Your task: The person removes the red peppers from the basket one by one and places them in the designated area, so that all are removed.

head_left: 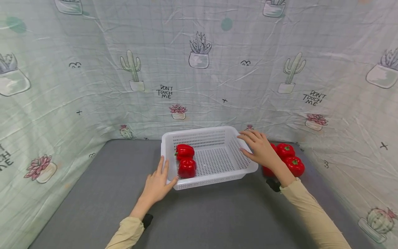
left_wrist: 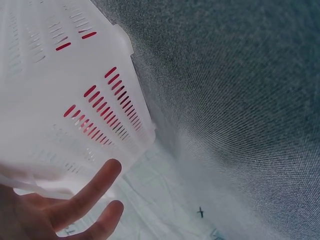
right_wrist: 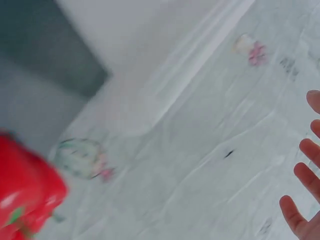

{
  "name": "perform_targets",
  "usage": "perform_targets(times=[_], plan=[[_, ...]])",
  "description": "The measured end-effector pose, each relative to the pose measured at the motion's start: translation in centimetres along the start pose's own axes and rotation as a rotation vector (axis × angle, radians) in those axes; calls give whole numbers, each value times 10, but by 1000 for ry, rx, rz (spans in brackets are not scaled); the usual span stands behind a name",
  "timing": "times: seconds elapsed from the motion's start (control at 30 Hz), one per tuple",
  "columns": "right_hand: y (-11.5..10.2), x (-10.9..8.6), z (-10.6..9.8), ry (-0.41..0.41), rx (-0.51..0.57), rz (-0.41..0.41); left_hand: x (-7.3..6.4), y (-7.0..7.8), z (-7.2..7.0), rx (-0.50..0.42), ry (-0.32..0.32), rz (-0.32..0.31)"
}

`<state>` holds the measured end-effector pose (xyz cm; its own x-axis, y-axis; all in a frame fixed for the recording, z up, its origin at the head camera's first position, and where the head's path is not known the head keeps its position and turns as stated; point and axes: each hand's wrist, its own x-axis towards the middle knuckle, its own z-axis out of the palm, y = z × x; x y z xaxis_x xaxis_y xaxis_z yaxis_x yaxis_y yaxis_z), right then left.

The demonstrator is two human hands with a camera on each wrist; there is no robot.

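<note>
A white perforated plastic basket (head_left: 205, 180) stands at the far side of the table, slightly angled. Two red bell peppers (head_left: 187, 168) lie at its left end. At the basket's left rim, near the front corner, is my left hand (head_left: 156, 185), its fingers fairly straight and apart. The left wrist view has its fingertips (left_wrist: 112, 167) in front of the basket's slotted wall. My right hand (head_left: 259, 148) hovers over the right rim with spread fingers; in the right wrist view these fingers (right_wrist: 307, 175) stand apart from the basket and hold nothing.
Several more red bell peppers (head_left: 293, 166) sit on the table right of the basket, partly hidden behind my right hand and wrist. A cloth printed with cacti (head_left: 199, 90) hangs close behind the basket and along both sides of the grey table (head_left: 211, 214).
</note>
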<state>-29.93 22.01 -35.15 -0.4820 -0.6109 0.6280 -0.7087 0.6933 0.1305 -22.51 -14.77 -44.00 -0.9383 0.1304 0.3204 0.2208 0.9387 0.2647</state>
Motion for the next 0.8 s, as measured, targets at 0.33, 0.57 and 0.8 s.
perform_targets(times=[0.33,0.57,0.8], plan=[[-27,66,17,33,36,-105,1,2,-3,27,-28,-13],[-45,113,39,24,61,-104,1,-1,-3,27,-17,-11],[-58,141,82,-48,26,-80,0,0,-2,19,-1,-4]])
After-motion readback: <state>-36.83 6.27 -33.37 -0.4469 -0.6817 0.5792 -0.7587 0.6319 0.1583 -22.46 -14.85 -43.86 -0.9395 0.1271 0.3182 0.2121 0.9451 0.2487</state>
